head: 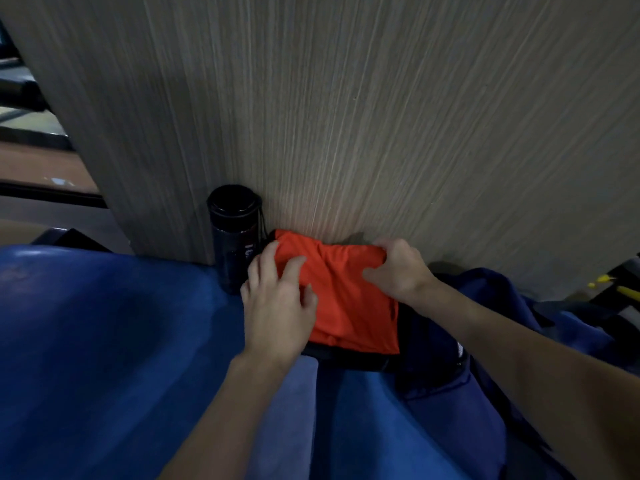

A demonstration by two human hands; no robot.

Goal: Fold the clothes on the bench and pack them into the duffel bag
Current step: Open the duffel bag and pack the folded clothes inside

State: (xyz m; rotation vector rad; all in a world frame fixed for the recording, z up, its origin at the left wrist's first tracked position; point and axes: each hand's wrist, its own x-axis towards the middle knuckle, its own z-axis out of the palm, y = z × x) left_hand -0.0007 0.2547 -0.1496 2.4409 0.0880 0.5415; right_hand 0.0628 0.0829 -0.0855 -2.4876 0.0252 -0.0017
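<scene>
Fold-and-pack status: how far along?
Done: the orange garment looks folded. In hand: left hand rests on its left edge, right hand grips its far corner, over something dark by the blue duffel bag. Left: probably seating it inside; no other clothes in view.

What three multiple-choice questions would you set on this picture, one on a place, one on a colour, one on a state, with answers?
1. Where does the black bottle stand?
A) inside the bag
B) left of the garment, by the wall
C) on the floor

2. What colour is the garment?
A) green
B) orange
C) white

3. How is the garment?
A) folded
B) hanging
C) spread out flat

Answers:
1 B, it stands upright beside the garment's left edge.
2 B, the cloth is bright orange.
3 A, it is a compact rectangle under the left hand, gripped by the right hand.
</scene>
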